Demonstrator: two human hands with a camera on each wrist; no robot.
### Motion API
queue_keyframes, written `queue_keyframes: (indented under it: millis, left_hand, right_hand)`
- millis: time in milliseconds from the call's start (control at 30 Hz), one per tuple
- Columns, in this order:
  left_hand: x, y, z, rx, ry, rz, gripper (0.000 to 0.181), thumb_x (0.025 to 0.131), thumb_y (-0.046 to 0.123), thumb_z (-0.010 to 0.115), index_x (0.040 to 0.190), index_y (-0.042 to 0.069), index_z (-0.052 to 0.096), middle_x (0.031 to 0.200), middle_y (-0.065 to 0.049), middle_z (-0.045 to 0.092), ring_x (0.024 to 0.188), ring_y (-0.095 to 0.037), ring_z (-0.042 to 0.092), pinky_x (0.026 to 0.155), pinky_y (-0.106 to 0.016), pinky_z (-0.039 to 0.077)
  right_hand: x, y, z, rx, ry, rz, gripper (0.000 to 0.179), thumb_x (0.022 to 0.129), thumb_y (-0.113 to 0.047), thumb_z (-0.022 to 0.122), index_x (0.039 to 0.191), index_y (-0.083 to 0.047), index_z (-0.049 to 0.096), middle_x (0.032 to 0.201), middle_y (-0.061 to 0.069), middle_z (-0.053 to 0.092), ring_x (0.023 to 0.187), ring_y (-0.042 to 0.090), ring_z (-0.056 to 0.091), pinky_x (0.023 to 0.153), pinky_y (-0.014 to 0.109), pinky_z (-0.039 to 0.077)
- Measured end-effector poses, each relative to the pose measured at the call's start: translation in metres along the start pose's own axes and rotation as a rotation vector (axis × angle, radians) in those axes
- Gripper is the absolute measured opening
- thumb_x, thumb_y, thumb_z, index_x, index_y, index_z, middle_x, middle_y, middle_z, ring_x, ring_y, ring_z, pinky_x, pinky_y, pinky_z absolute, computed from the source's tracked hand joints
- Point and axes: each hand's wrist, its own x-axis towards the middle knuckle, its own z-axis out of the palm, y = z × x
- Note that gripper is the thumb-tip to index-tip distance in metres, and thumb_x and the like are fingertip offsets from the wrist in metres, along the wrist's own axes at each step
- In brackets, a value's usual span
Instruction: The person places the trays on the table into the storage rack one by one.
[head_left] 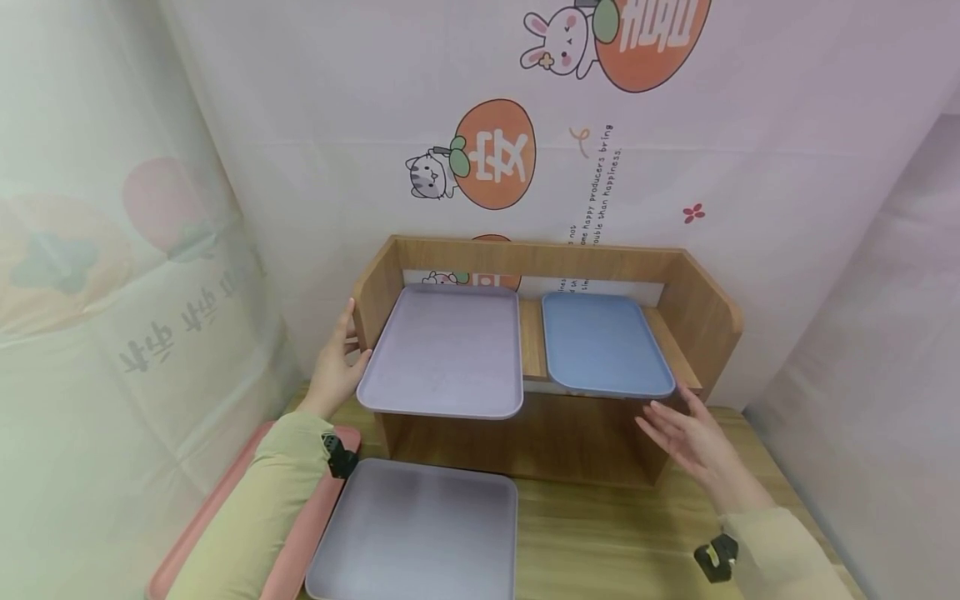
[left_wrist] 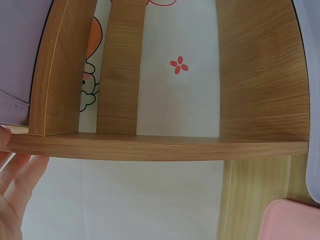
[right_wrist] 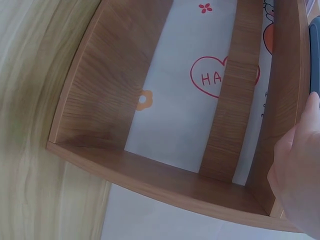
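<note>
A wooden two-tier shelf [head_left: 525, 437] stands against the back curtain. On its upper board lie a large lilac tray [head_left: 450, 350] at left and a smaller blue tray [head_left: 606, 343] at right, both jutting past the front edge. My left hand [head_left: 335, 375] is at the shelf's left side panel, its fingers extended along the outer face and its thumb near the lilac tray's corner. At the blue tray's front right corner is my right hand [head_left: 693, 437], index fingertip right at the rim, other fingers loosely extended below.
A second lilac tray [head_left: 420, 533] lies on the wood-grain table [head_left: 592, 542] in front of the shelf. Partly beneath my left sleeve is a pink tray [head_left: 300, 533]. Printed curtains [head_left: 337, 167] enclose the back and sides. The shelf's lower compartment [left_wrist: 180, 100] has an open back.
</note>
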Motion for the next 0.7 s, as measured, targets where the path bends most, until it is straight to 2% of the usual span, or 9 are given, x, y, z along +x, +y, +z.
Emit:
queue_keyframes:
  millis: [67,133,200,300,400,533,700]
  left_hand:
    - [0.0,0.0,0.0,0.001,0.0,-0.002,0.09,0.089,-0.004,0.058,0.153,0.026,0.002,0.127,-0.031,0.048,0.11,-0.048,0.056,0.088,-0.057,0.05]
    - [0.0,0.0,0.0,0.003,0.001,-0.003,0.09,0.089,-0.004,0.058,0.153,0.026,0.002,0.127,-0.031,0.048,0.109,-0.048,0.056,0.088,-0.057,0.05]
    - [0.0,0.001,0.0,0.008,0.001,-0.003,0.09,0.089,-0.003,0.058,0.153,0.026,0.002,0.127,-0.031,0.049,0.109,-0.048,0.056,0.088,-0.056,0.051]
    - [0.0,0.001,0.0,0.011,0.003,0.0,0.09,0.089,-0.003,0.058,0.153,0.026,0.002,0.127,-0.031,0.048,0.109,-0.049,0.056,0.088,-0.057,0.05]
    - [0.0,0.001,0.0,0.01,0.006,0.001,0.09,0.089,-0.003,0.058,0.153,0.026,0.002,0.127,-0.032,0.049,0.109,-0.049,0.056,0.088,-0.057,0.05]
    - [0.0,0.002,0.0,0.01,0.006,-0.005,0.09,0.089,-0.003,0.058,0.153,0.026,0.002,0.126,-0.032,0.049,0.109,-0.049,0.056,0.089,-0.056,0.05]
    - [-0.001,0.004,-0.001,0.004,0.005,-0.004,0.089,0.089,-0.003,0.059,0.153,0.025,0.003,0.125,-0.032,0.049,0.109,-0.049,0.056,0.089,-0.056,0.05]
  right_hand:
    - [-0.002,0.003,-0.002,-0.034,0.007,0.01,0.088,0.097,0.002,0.043,0.148,-0.028,-0.022,0.132,0.002,0.011,0.095,0.003,0.054,0.09,0.025,0.053]
    - [-0.003,0.006,-0.006,-0.058,0.006,0.013,0.086,0.098,0.001,0.042,0.148,-0.025,-0.023,0.133,0.005,0.008,0.094,0.002,0.054,0.09,0.024,0.053]
    - [-0.005,0.01,-0.01,-0.061,0.001,0.013,0.086,0.098,0.001,0.042,0.148,-0.023,-0.024,0.131,0.007,0.014,0.092,0.003,0.054,0.089,0.024,0.053]
    - [-0.008,0.017,-0.016,-0.039,-0.016,0.001,0.085,0.097,0.002,0.043,0.15,-0.023,-0.018,0.12,0.006,0.033,0.09,0.005,0.056,0.088,0.026,0.054]
    - [-0.01,0.025,-0.023,-0.017,-0.051,-0.019,0.072,0.097,0.001,0.045,0.148,-0.025,0.003,0.108,0.002,0.046,0.089,0.006,0.058,0.087,0.027,0.055]
    - [-0.012,0.037,-0.03,-0.012,-0.109,-0.03,0.042,0.097,0.0,0.046,0.127,-0.027,0.031,0.104,0.001,0.049,0.088,0.006,0.058,0.088,0.027,0.054]
    - [-0.014,0.052,-0.035,-0.056,-0.144,-0.01,0.033,0.098,-0.003,0.046,0.118,-0.029,0.045,0.105,0.0,0.049,0.089,0.005,0.058,0.089,0.027,0.054]
